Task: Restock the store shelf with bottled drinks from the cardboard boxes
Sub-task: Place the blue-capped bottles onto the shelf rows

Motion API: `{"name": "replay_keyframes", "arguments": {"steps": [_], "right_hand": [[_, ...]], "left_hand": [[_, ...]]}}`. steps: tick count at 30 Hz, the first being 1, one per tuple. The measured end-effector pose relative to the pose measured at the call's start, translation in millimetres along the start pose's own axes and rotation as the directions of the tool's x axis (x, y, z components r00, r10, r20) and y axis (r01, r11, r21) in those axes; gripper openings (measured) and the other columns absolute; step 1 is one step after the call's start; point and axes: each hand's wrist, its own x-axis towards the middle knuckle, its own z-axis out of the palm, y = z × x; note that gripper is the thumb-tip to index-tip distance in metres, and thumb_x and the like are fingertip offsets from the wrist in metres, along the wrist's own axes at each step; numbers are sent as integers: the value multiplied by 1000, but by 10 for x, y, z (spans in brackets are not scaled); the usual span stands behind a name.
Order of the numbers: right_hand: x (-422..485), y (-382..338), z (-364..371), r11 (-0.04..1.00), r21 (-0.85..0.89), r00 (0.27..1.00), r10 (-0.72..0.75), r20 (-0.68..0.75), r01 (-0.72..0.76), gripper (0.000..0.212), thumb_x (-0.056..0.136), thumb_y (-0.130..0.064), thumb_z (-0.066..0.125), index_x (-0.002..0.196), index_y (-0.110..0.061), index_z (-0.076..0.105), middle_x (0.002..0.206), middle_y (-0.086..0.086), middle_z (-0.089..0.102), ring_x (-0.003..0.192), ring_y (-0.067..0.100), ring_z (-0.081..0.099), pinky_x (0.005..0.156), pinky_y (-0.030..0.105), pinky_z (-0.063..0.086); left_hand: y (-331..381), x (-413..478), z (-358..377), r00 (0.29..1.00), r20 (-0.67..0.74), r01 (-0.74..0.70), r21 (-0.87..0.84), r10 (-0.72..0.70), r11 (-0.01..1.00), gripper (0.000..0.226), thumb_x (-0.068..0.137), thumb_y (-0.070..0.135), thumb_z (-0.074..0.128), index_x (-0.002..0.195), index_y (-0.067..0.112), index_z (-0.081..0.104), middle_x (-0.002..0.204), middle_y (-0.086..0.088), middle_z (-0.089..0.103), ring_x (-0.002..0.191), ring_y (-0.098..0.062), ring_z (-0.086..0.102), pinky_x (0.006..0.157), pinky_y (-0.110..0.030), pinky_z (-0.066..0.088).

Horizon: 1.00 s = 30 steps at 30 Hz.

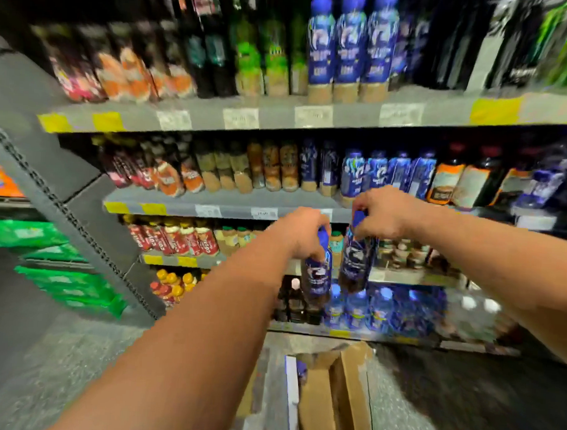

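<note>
Left bottle (316, 278) & right bottle (356, 260), both blue-capped w/ dark blue labels, hang side by side above the cardboard box (319, 408), in front of the shelf (230, 201). L grip (302, 230) is curled round the left bottle's cap & neck. R grip (386, 212) pinches the right bottle's cap, a bit higher. Both bottles roughly upright, close together; can't tell if touching. Box sits on the floor (74, 368), flaps open. Same-label bottles (387, 177) stand on the shelf beyond the box, higher up.
</note>
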Motion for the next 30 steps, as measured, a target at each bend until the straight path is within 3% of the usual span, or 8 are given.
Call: {"name": "replay_keyframes", "arguments": {"steps": [6,10,14,19,24,30], "right_hand": [[-389,-228,-1165,998,54,973,-1,-230,14,32,71,-30,76,96,-15,66,88,8,62,81,23,52,65,26,38],[-567,-297,-1592,996,90,955,1,-298,27,38,69,-32,78,98,-10,70,95,11,69,83,25,58,72,34,49],[-623,-279,-1748,988,148,950,14,-311,34,36,69,-29,77,95,-6,70,98,14,69,79,22,58,72,35,51],[-502,-244,-1798,993,118,959,60,-276,-29,34,67,-30,78,91,-6,70,91,13,69,71,19,53,60,31,44],[-250,-107,-1906,980,156,948,162,-274,-122,33,70,-29,77,90,-4,70,85,13,69,65,19,53,57,29,43],[-54,122,-2155,943,189,874,326,-359,-274,31,69,-28,77,93,-11,67,84,8,65,75,25,61,65,34,51]], "left_hand": [[532,-307,-1045,967,-255,-17,7,19,1000,49,73,19,78,119,14,63,116,-9,63,104,-25,58,80,-27,44],[745,-418,-1470,942,-336,-25,-67,1,997,52,76,19,77,124,12,59,124,-9,60,110,-25,56,85,-28,43],[813,-400,-1615,942,-336,-45,-85,14,995,52,74,17,78,122,12,59,121,-9,60,99,-21,55,82,-29,45],[812,-221,-1722,959,-271,-99,-69,77,993,52,77,15,76,125,11,57,123,-9,58,106,-23,55,83,-30,45],[750,107,-1924,955,-256,-173,-58,153,983,41,78,14,75,116,9,61,114,-11,62,88,-23,55,74,-31,45],[780,565,-2203,930,-283,-265,-77,233,961,39,79,10,72,116,8,60,117,-12,58,100,-28,57,80,-33,47]]}}
